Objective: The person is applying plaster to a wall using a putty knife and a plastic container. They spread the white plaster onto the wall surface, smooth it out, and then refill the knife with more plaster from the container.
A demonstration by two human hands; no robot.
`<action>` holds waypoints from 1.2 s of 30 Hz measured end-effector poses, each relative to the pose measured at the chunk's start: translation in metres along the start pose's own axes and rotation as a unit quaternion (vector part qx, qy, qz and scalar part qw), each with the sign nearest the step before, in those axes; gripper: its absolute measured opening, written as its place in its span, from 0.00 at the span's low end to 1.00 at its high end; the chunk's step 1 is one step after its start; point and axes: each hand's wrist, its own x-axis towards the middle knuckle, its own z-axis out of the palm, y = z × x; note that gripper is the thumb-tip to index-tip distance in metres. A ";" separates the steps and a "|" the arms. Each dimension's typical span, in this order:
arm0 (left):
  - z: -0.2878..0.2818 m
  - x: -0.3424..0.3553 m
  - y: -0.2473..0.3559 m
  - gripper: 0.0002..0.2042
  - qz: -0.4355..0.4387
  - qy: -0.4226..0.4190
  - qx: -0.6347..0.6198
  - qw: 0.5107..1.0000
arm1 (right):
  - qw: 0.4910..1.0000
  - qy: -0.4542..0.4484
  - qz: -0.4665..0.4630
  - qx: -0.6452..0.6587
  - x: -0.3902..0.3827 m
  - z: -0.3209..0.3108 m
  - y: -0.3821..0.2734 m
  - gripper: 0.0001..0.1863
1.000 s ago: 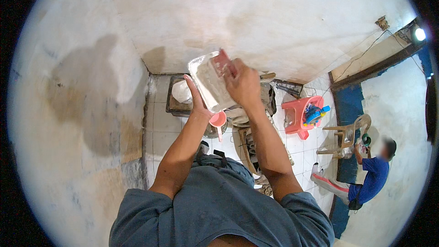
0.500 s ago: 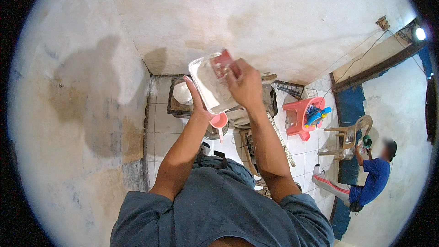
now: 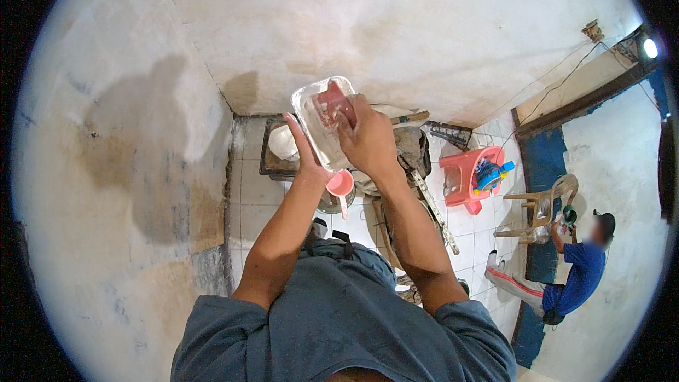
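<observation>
My left hand [image 3: 309, 157] holds a shallow, white rectangular tray [image 3: 298, 107] in front of me, its palm and thumb along the tray's left side. Whitish paste coats the tray. My right hand [image 3: 373, 140] grips a red, flat putty scraper [image 3: 332, 101], whose blade lies over the tray's inside and is smeared with white. Fingers of the left hand under the tray are hidden. Just below the tray, a pink dipper [image 3: 340, 184] with a handle shows on a round container.
A white lump [image 3: 283, 143] rests on a dark box by the wall. At right stand a pink stool [image 3: 456, 175] holding a blue-and-yellow object [image 3: 493, 177], and a tan chair [image 3: 558, 194]. A person [image 3: 581, 276] in blue works there. A long speckled strip [image 3: 437, 218] leans nearby.
My right hand has moved slightly left and down with the scraper, which now lies further inside the tray. The tray has tilted a little more upright.
</observation>
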 end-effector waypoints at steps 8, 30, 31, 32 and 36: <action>-0.003 0.001 0.001 0.42 -0.019 -0.050 -0.005 0.999 | 1.000 -0.013 0.002 -0.003 0.009 -0.011 -0.003 0.14; 0.000 -0.001 0.004 0.34 -0.010 0.094 -0.014 0.995 | 0.995 -0.084 -0.034 -0.048 0.009 0.014 -0.008 0.16; -0.003 0.000 0.004 0.35 -0.014 0.089 -0.001 0.996 | 0.993 -0.095 -0.028 -0.067 0.008 0.017 -0.008 0.16; -0.007 0.001 0.004 0.36 -0.018 0.085 0.012 0.996 | 0.993 -0.095 -0.028 -0.067 0.009 0.018 -0.007 0.16; -0.016 0.004 -0.001 0.39 -0.001 0.054 -0.011 0.998 | 0.995 -0.064 0.000 -0.076 0.014 0.022 0.006 0.17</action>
